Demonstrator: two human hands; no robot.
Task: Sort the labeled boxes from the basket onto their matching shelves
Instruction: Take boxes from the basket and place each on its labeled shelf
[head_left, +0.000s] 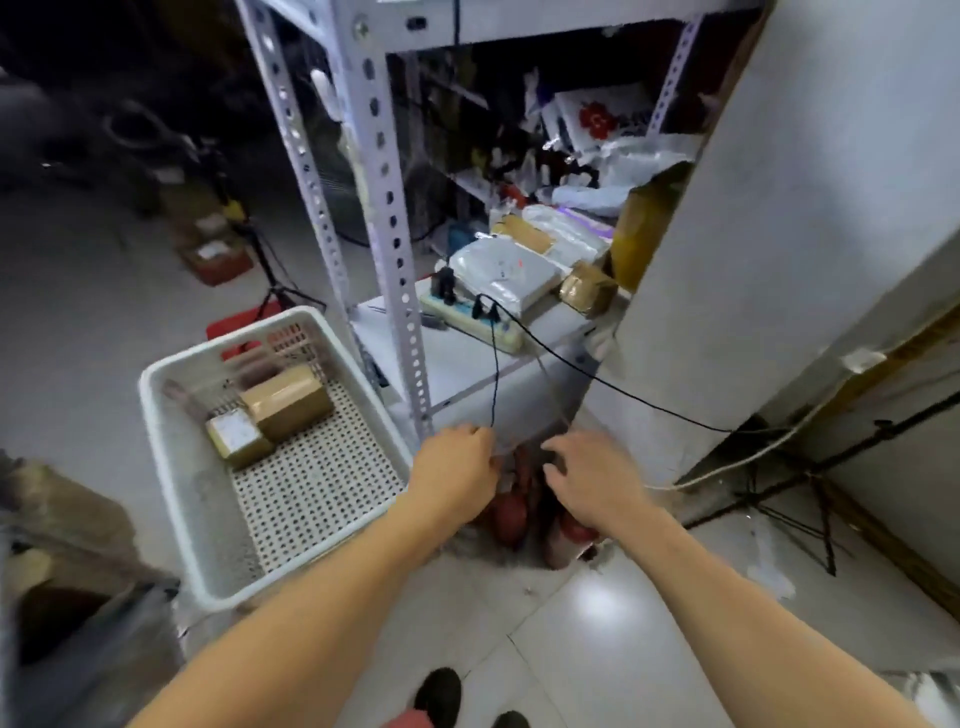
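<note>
Fingers of both hands curled, grasp unclear, left hand (457, 467), right hand (592, 478), black cable (597, 376) crossing, basket (171, 467) left.

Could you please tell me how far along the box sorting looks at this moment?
Done: some parcels, including a small brown box, already lie on the lower shelf. In hand: nothing that I can see; the left hand and right hand reach below that shelf, holding no box. Left: two boxes, a larger one and a smaller labeled one, remain in the basket.
</note>
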